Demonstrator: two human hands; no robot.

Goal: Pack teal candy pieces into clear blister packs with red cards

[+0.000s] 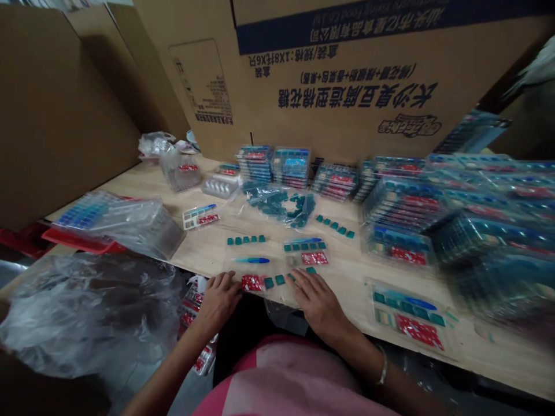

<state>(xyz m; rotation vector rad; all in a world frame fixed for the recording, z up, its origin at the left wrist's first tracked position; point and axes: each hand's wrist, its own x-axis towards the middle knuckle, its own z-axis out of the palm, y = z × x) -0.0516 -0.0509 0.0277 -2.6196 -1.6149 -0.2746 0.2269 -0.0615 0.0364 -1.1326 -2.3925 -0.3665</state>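
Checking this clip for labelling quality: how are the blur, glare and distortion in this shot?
In the head view, the stacked plastic packs at the right edge smear with blur, while the left hand and right hand stay fairly sharp; the wide lens bows the table edge; the light is dim and soft, with pale glare on the plastic bag at left.

Spread along the wooden table (347, 283) in front of me

Small square pieces (277, 281) lie between my left hand (219, 303) and right hand (314, 303). A plastic bag (87, 312) sits left of them, and an open pack (407, 318) lies to the right. Stacked packs (403, 202) fill the table behind, before a cardboard carton (347, 98).
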